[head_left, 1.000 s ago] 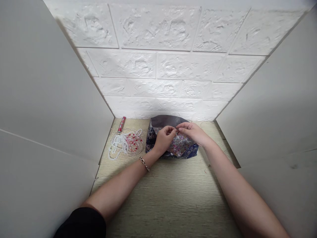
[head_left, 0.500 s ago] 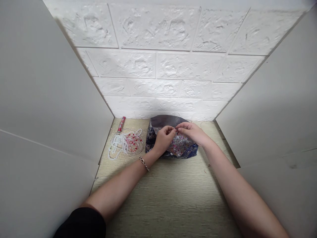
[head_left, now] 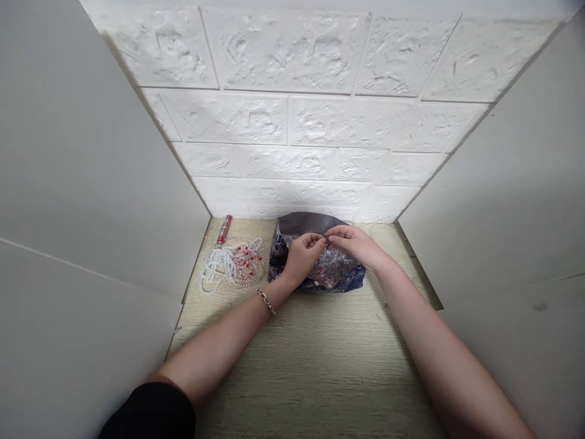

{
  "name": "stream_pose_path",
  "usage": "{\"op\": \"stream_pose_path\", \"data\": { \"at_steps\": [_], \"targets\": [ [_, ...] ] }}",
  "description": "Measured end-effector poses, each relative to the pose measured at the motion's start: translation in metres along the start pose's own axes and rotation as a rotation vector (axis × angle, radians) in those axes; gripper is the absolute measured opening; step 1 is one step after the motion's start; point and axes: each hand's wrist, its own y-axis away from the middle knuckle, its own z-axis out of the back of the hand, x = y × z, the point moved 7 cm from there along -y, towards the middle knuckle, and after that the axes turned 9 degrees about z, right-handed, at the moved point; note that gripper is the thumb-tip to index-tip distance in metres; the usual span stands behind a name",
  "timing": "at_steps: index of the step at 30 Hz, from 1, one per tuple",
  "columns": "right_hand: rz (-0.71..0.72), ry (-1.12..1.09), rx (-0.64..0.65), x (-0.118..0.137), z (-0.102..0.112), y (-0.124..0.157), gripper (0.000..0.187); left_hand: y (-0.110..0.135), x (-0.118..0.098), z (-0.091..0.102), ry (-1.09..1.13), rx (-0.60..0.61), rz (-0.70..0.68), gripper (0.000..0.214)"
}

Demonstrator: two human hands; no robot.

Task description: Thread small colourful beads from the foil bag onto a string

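Observation:
My left hand (head_left: 303, 256) and my right hand (head_left: 353, 242) meet at the fingertips above an open dark bag (head_left: 307, 222). Both are closed in a pinch; whatever lies between the fingers is too small to make out. Inside the bag, under my hands, small glittering beads (head_left: 329, 268) in pink, clear and mixed colours are heaped. My wrists and fingers cover part of the bag's opening.
Left of the bag lies a tangle of white, clear and red bead strands (head_left: 233, 263). A small red tube (head_left: 224, 230) rests behind it. A white brick-pattern wall (head_left: 292, 122) closes off the back of the wooden tabletop (head_left: 301, 366), with grey panels at both sides.

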Motion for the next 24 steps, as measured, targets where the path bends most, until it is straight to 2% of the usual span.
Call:
{"op": "stream_pose_path", "data": {
  "at_steps": [13,24],
  "targets": [
    [-0.004,0.056,-0.001,0.003,-0.0009,0.0001,0.021,-0.0019,0.003,0.0008,-0.02,-0.017,0.0,0.023],
    [-0.003,0.017,0.001,0.0038,-0.0016,0.0005,0.02,-0.0016,0.0026,0.002,0.01,-0.018,-0.006,0.023]
  ]
}}
